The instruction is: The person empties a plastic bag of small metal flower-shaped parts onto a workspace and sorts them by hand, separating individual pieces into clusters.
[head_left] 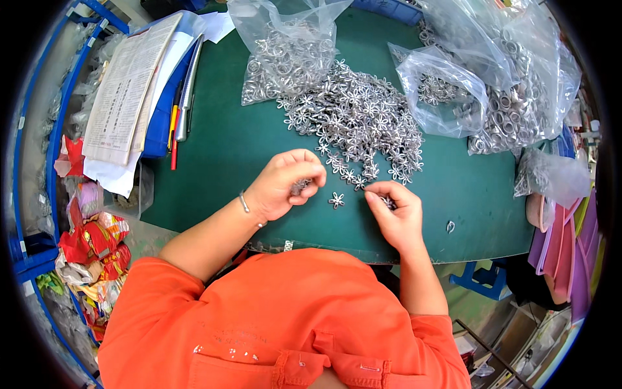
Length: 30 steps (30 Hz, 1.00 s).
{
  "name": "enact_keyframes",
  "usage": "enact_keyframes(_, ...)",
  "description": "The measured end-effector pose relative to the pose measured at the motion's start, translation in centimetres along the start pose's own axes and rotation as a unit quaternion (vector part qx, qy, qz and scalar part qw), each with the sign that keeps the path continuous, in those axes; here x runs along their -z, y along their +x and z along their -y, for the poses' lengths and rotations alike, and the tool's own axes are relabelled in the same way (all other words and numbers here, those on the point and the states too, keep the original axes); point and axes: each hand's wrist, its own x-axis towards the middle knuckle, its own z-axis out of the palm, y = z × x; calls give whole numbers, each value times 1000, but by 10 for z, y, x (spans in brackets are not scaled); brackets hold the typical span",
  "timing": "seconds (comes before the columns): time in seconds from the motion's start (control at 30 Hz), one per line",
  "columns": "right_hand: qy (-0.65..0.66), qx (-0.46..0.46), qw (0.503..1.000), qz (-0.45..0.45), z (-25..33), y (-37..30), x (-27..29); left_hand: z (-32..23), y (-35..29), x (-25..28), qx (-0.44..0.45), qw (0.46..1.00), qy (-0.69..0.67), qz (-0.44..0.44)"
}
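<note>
A heap of small silver flower-shaped metal pieces [363, 113] spreads over the green table [220, 142] ahead of me. My left hand [285, 181] is curled around several of these flower pieces [300, 187], just left of the heap's near end. Closed too, my right hand [396, 211] keeps some flower pieces [389, 203] against its palm. Its thumb and forefinger meet beside a flower piece at the heap's near tip; whether they grip it I cannot tell. One loose flower piece [336, 200] lies flat between my hands.
A clear bag of silver parts [291, 55] leans against the heap; bags of metal rings [518, 113] lie at the right. Papers [129, 91] and pens [173, 139] rest on a blue holder at the left. A small metal loop [450, 226] is near the front edge.
</note>
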Motion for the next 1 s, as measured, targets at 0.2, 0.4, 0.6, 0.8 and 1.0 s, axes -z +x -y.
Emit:
enact_keyframes(0.2,-256,75,964,-15,1,4,-13,25,0,-17,-253,768,588,-25)
enact_keyframes(0.4,-284,104,953,-31,-2,5,-15,41,2,-16,-354,602,715,10)
enact_keyframes(0.6,-200,96,975,-31,-6,5,-13,38,-1,-16,-277,777,566,-17)
enact_keyframes(0.8,583,-285,756,84,-1,6,10,27,-2,-7,102,990,-99,6)
enact_keyframes(1.0,709,-250,651,105,-8,3,6,31,1,-4,132,967,-201,78)
